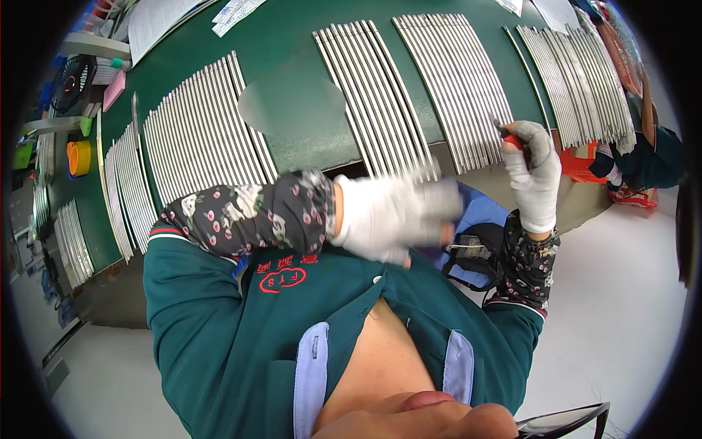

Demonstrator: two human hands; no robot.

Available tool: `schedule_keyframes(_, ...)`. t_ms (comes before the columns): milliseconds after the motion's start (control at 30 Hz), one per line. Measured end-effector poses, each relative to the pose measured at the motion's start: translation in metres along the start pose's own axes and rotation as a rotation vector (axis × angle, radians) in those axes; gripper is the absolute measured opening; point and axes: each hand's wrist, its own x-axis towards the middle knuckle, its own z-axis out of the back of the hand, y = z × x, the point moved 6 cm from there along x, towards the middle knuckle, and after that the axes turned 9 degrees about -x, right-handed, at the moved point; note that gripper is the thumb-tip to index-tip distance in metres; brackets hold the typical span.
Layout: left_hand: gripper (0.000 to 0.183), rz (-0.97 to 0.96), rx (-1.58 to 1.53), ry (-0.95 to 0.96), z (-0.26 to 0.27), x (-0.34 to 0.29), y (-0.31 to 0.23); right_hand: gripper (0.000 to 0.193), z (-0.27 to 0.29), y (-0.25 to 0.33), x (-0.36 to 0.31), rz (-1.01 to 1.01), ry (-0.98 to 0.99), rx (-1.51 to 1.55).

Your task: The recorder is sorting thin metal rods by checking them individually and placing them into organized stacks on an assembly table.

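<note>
My right hand [534,175], in a white fingertip-less glove, is closed round a small hand tool [513,139] with a red handle and a dark tip. The tool is raised by the near end of a row of slim silver metal strips [455,88]; whether it touches them I cannot tell. My left hand [398,216], gloved in white too, is in front of my chest, its fingers smeared by motion. Just beyond it are the near ends of another row of metal strips [373,95]. Whether the left hand holds anything I cannot make out.
More metal strips lie in rows on the green table [292,150], at left [208,121] and far right [574,84]. A yellow tape roll [79,159] and a black fan [74,83] stand at the left. Another person's sleeve [662,157] shows at the right edge, near a red bin [581,162].
</note>
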Motion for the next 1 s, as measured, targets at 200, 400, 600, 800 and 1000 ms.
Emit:
schedule_keyframes(200, 0.056, 0.228, 0.488, -0.29, 0.079, 0.01, 0.064, 0.021, 0.023, -0.038, -0.026, -0.265, -0.098, 0.168)
schedule_keyframes(400, 0.075, -0.008, 0.174, 0.055, 0.019, 0.021, 0.038, 0.024, 0.029, -0.068, -0.039, -0.37, -0.135, 0.119)
schedule_keyframes(600, 0.076, 0.23, 0.577, -0.249, 0.09, 0.047, 0.113, 0.025, 0.034, -0.088, -0.045, -0.496, -0.187, 0.174)
schedule_keyframes(800, 0.066, 0.296, 0.619, -0.002, 0.075, 0.048, 0.132, 0.028, 0.031, -0.099, -0.041, -0.472, -0.179, -0.008)
schedule_keyframes(1000, 0.067, 0.252, 0.634, -0.008, 0.074, 0.038, 0.134, 0.024, 0.025, -0.1, -0.022, -0.27, -0.193, -0.205)
